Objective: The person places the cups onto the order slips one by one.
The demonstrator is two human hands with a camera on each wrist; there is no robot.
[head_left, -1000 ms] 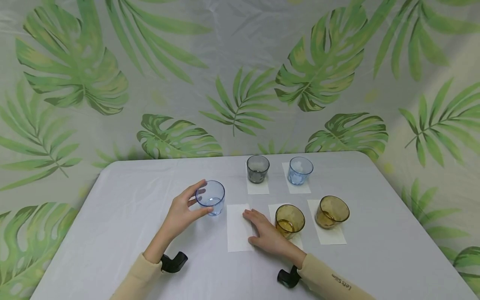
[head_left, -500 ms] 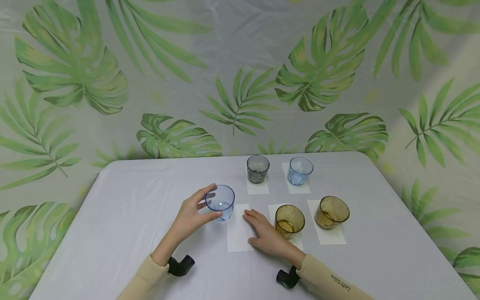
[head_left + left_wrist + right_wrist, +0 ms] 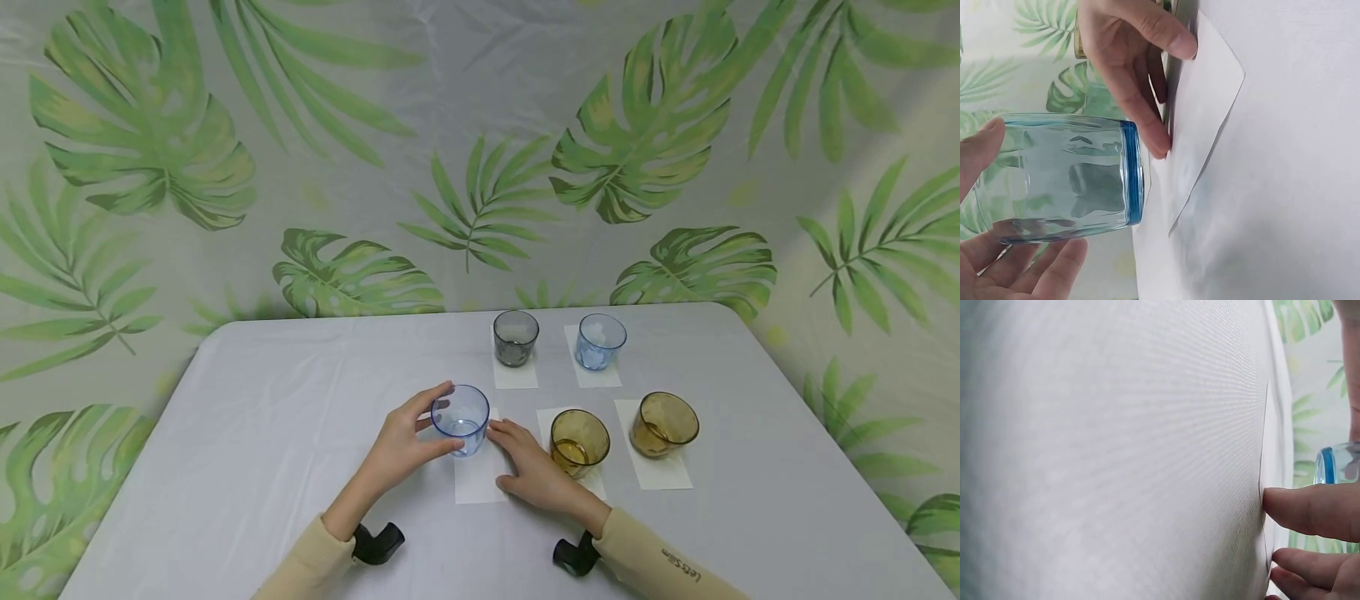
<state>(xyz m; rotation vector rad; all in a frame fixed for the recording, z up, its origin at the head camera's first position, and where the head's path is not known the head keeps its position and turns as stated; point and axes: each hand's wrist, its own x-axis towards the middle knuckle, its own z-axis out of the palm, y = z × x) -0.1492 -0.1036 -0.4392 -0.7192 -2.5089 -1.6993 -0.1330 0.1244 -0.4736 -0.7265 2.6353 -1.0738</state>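
Note:
My left hand (image 3: 405, 442) grips a clear blue glass tumbler (image 3: 462, 421) by its sides, thumb at the front and fingers behind. In the left wrist view the tumbler (image 3: 1066, 178) hangs just off the table, its thick blue base toward a white paper sheet (image 3: 1207, 106). That paper (image 3: 476, 485) lies flat in the head view, and the tumbler overlaps its upper left part. My right hand (image 3: 536, 471) rests at the paper's right side with fingers extended. In the right wrist view its thumb (image 3: 1310, 511) touches the sheet near the edge.
An amber glass (image 3: 580, 443) stands on paper close behind my right hand, another amber glass (image 3: 663, 425) farther right. At the back, a grey glass (image 3: 516, 338) and a second blue glass (image 3: 600, 342) stand on papers. A white cloth covers the table (image 3: 255, 417).
My left hand has carried the blue tumbler right and toward me, from beside the paper to over it. My right hand has stayed in place.

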